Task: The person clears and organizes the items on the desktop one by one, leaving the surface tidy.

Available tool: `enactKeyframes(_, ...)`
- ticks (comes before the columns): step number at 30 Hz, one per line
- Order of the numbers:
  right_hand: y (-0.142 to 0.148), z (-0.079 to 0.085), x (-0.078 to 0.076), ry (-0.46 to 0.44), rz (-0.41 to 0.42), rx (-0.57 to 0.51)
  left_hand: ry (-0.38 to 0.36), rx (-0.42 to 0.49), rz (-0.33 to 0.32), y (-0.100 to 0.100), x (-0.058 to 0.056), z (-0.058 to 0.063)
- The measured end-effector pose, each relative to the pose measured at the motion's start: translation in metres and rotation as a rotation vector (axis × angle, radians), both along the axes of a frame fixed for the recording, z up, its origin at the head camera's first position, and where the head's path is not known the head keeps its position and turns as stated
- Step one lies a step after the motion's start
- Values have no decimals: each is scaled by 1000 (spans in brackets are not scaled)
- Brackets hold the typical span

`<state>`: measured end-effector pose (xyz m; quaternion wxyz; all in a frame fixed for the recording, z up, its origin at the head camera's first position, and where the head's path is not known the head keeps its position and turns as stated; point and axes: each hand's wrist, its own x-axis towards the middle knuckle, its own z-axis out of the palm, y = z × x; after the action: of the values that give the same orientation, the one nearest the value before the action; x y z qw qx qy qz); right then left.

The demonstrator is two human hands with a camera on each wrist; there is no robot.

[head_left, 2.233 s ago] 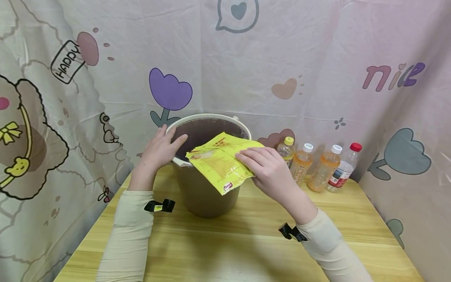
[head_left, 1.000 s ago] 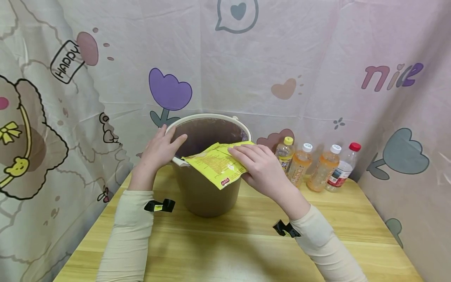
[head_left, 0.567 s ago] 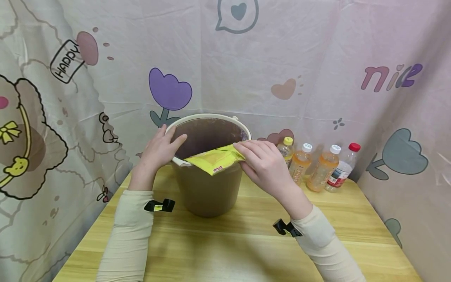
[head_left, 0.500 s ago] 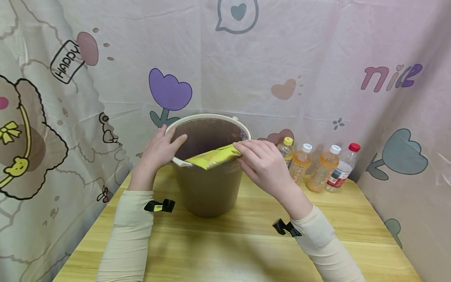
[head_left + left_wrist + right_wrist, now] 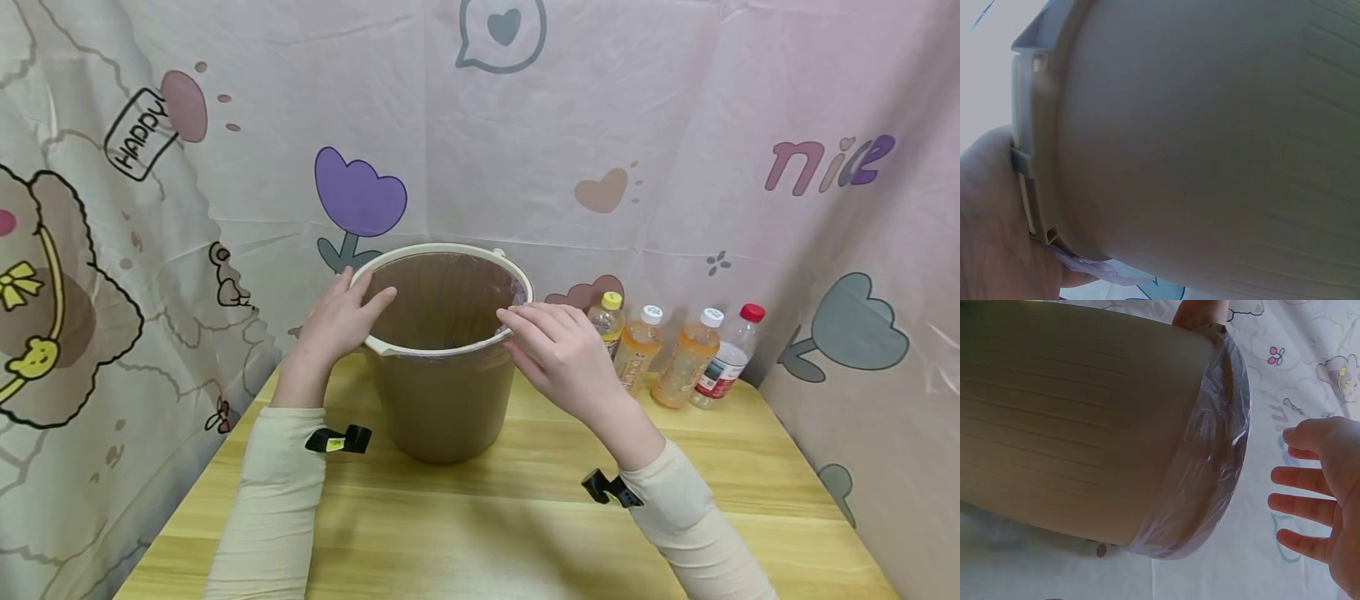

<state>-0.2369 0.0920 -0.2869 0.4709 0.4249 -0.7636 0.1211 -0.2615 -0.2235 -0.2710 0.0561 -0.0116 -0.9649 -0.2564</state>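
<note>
A brown trash bin (image 5: 442, 408) with a cream rim (image 5: 442, 248) stands upright on the table. A clear plastic liner (image 5: 1200, 462) is folded over its edge. On the rim's left side rests my left hand (image 5: 339, 318), fingers spread and thumb reaching over the opening; the left wrist view has the palm (image 5: 988, 206) against the rim. Across the bin, my right hand (image 5: 558, 354) hovers by the right front of the rim. In the right wrist view its fingers (image 5: 1300, 509) are extended and apart, holding nothing, with a gap to the liner. The bin's bottom is hidden.
Several plastic bottles stand at the back right: a yellow-capped one (image 5: 607, 315), two orange-tinted ones (image 5: 637, 350) with white caps, and a red-capped one (image 5: 726, 367). A printed curtain (image 5: 480, 150) hangs behind the wooden table (image 5: 420, 533).
The yellow packet that my right hand held over the front rim tilted, slid down into the bin and is out of sight. My left hand has stayed on the rim.
</note>
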Motion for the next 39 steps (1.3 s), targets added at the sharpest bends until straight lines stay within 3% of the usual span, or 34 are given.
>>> enactKeyframes(14, 18, -14, 0, -41, -38, -8, -1, -2, -1, 0, 0, 0)
enactKeyframes(25, 41, -35, 3, -58, -84, -30, -5, -12, -1, 0, 0, 1)
enactKeyframes(39, 88, -83, 17, -166, -183, -34, -11, -14, 1, 1, 0, 2)
